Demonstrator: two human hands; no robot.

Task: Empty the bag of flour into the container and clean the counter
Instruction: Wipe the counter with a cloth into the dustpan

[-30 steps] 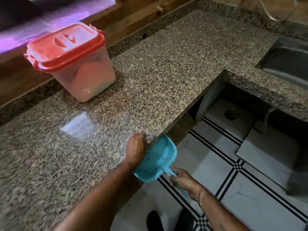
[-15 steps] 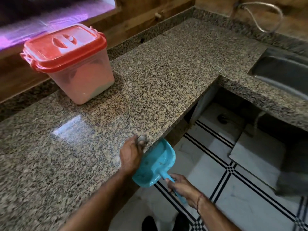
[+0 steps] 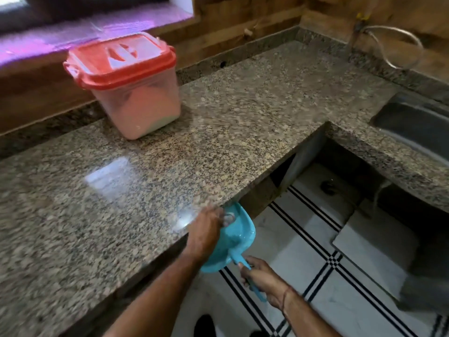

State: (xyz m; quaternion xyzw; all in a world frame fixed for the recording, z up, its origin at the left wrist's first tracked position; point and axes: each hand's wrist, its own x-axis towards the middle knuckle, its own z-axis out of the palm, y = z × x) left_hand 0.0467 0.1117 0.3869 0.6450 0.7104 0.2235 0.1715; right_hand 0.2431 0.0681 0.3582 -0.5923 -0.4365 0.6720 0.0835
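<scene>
The right hand is closed around the thin handle of a blue dustpan, gripping it low down, below the desk's front edge. The pan tilts up so that its open mouth meets that edge.

The left hand lies at the desk edge, right beside the pan's mouth, its fingers reaching over the lip. It is blurred, and something small and pale shows at its fingertips; whether the hand is pinching it or only pushing it cannot be told.

The container stands well apart from both hands, far back on the desk near the wooden wall. Its red lid is on. Through the clear walls a pale mass fills the lower part.

The granite desk is speckled brown and grey, with a bright reflected patch between the container and the hands. At the right the desk turns a corner and carries a steel sink. A looped hose hangs from the wall behind it.

Below the desk edge the floor is white tile with black stripes. A dark shoe shows at the bottom of the view.
</scene>
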